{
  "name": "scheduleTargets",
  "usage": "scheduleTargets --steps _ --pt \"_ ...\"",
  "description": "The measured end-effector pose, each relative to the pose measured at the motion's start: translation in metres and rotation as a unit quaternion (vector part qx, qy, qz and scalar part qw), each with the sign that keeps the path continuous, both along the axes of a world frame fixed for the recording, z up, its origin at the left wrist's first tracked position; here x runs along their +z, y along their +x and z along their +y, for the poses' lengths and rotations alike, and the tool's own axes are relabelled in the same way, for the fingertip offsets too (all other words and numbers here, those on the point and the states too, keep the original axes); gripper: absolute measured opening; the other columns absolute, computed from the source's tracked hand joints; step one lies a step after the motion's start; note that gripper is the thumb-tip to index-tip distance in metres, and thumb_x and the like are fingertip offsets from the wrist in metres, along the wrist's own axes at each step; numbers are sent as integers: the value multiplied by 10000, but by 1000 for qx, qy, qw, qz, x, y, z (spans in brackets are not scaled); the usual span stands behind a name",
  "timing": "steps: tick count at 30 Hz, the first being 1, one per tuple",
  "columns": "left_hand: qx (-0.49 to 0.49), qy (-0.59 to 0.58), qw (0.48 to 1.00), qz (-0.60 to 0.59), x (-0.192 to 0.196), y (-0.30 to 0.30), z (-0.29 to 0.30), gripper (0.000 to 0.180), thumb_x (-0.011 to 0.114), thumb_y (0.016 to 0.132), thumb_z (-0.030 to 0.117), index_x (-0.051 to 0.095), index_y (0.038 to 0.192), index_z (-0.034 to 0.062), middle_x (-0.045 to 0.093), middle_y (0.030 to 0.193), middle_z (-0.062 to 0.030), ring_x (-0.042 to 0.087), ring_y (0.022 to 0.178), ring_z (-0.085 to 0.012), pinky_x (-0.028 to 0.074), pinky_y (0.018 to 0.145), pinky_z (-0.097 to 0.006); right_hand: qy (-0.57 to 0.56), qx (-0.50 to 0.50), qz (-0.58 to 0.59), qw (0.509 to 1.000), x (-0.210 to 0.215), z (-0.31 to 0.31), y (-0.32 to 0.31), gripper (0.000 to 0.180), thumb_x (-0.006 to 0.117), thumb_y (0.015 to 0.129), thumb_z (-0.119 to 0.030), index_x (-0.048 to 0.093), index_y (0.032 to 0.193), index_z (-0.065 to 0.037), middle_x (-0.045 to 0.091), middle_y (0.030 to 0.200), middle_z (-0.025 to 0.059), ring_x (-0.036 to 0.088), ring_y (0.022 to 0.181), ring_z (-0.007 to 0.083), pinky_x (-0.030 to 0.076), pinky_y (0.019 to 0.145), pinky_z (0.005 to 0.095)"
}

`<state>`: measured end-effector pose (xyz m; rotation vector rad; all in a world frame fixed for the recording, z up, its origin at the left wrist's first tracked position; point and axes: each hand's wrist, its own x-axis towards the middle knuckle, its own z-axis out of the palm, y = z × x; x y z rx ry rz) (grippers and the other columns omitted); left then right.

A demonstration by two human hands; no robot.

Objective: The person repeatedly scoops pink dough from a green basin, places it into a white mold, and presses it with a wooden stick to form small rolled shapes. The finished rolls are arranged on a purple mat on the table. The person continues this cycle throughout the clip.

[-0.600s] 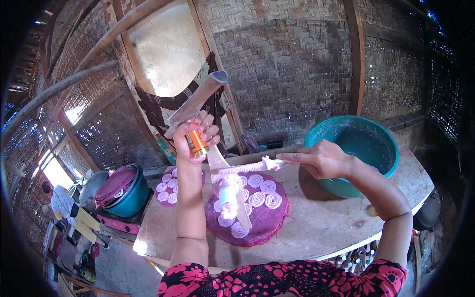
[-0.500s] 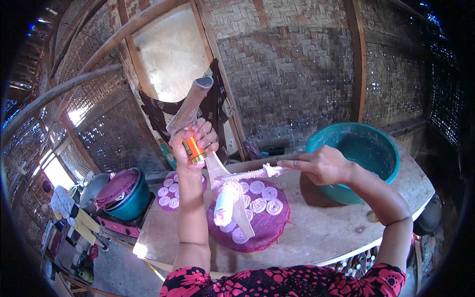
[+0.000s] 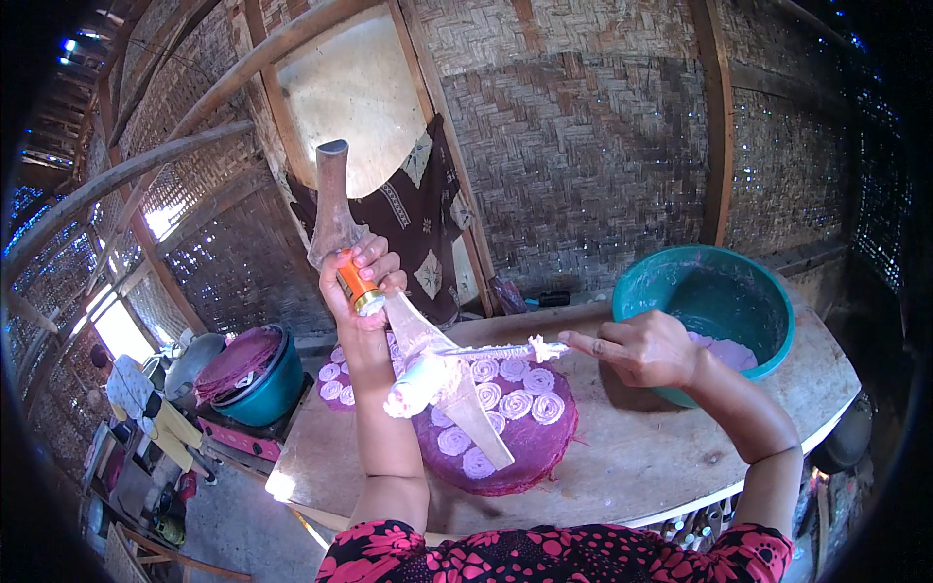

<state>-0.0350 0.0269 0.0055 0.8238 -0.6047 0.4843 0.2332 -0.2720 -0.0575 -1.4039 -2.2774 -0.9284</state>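
Note:
My left hand [image 3: 367, 282] is closed around a wooden press [image 3: 333, 189] and an orange cylinder [image 3: 358, 280] with a gold rim that looks like a large battery. A dough-smeared white tube [image 3: 418, 389] sits in the press's lower part. My right hand [image 3: 649, 350] grips a thin flat spatula-like tool [image 3: 486, 354], pale dough clinging along it and its end at the tube's mouth. Beneath lies a round purple woven mat [image 3: 539, 452] bearing several pale pink dough spirals [image 3: 516, 404]. My left forearm partly hides a second such mat [image 3: 337, 394].
A green basin [image 3: 785, 321] with pink dough stands at the right of the wooden table [image 3: 622, 457]. Left of the table, purple mats [image 3: 236, 364] are heaped on a teal tub [image 3: 258, 398]. A person [image 3: 146, 403] is farther back at left. A woven wall [image 3: 573, 165] rises behind.
The press has tipped more upright and its tube has swung left and levelled out. The spatula-like tool has moved to the tube's mouth. The view has shifted slightly.

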Motion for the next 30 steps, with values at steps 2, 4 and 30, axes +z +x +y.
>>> scheduleTargets --steps 2,4,30 --pt "15 -1 1000 0 0 -1 4 145 612 826 188 492 796 112 494 750 19 521 665 -107 417 621 -304 -7 -5 3 1000 -3 -1 1 772 657 716 -129 470 1461 -206 569 698 23 610 551 220 498 462 371" --pt "30 -11 999 2 -1 -3 8 139 601 822 192 496 782 112 494 750 18 512 662 -108 414 614 -294 -14 -10 4 1000 -8 -2 1 774 654 711 -124 471 1459 -196 568 701 21 612 556 220 500 466 372" --pt "765 -113 614 -158 -31 76 -66 82 589 888 73 591 935 6 589 864 -74 576 757 -169 503 683 -316 -115 50 648 751 -143 76 -59 368 497 1018 -65 534 1381 -20 594 820 -15 499 709 47 481 653 246"
